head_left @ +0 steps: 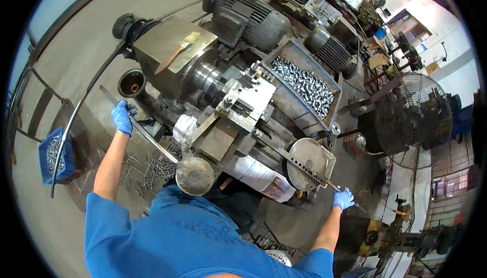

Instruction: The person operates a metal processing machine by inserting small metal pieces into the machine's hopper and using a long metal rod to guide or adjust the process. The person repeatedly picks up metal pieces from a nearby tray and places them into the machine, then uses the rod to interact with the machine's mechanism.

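Note:
My left hand (122,117), in a blue glove, is closed around a long metal lever (157,145) that slants down to a round metal disc (195,176) at the front of a lathe-like machine. Out to the right, my gloved right hand (343,199) grips the end of a rod handle joined to a flat bar with holes (294,160). Between my arms sits the machine's steel tool block (248,100), close to a shiny round spindle (207,77). Whether a workpiece is in the spindle is too small to tell.
A grey bin (289,109) of small shiny metal parts (303,86) stands behind the tool block. A blue crate (68,171) with similar parts is at left. Metal shavings (157,169) litter the floor. A large fan (413,115) stands right; a brush (172,58) lies on the headstock.

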The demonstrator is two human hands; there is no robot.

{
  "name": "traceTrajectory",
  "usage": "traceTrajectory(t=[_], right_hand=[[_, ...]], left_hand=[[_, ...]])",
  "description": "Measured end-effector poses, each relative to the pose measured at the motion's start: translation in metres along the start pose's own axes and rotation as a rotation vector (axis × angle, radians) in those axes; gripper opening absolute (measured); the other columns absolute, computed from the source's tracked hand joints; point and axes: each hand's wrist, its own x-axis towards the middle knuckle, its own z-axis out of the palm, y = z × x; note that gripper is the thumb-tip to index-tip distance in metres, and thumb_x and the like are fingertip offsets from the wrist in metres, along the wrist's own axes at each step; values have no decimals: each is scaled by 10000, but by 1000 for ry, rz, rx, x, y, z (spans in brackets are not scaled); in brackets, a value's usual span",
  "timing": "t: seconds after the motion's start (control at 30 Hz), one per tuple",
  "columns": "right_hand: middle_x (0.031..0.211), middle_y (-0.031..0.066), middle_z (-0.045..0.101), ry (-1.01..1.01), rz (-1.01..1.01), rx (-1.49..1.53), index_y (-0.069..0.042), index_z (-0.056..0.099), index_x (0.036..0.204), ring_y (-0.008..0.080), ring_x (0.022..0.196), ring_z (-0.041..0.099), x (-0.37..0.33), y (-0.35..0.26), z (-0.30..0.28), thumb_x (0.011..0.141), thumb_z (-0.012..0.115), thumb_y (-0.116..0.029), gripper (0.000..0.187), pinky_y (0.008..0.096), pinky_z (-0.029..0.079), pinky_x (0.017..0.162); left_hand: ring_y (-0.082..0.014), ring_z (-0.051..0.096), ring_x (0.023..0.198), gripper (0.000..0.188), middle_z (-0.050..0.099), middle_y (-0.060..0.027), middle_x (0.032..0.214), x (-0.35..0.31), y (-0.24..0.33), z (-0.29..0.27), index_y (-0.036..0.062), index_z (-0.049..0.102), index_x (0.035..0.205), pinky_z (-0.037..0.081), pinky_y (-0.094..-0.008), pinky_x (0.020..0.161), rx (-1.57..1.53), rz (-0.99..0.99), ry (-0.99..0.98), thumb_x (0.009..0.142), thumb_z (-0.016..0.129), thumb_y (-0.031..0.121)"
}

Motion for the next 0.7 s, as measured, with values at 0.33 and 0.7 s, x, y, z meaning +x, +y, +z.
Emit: traceTrajectory(t=[0.33,0.7], right_hand=[[1356,122,432,382,-197,161,-96,446,1305,303,1266,376,-106,-6,27,756,604,-479,688,502,289,1010],[846,137,686,-166,-124,603,-25,694,870,215,753,657,-204,-9,12,724,690,-208,234,310,493,741]], left_hand=[[-217,615,622,366,637,-97,729,74,-68,-89,80,606,908,511,-309,614,466,86,-190,858,537,436],[-362,618,820,445,645,-183,864,-23,-116,-55,96,654,902,484,-427,687,1197,373,-283,787,568,517]])
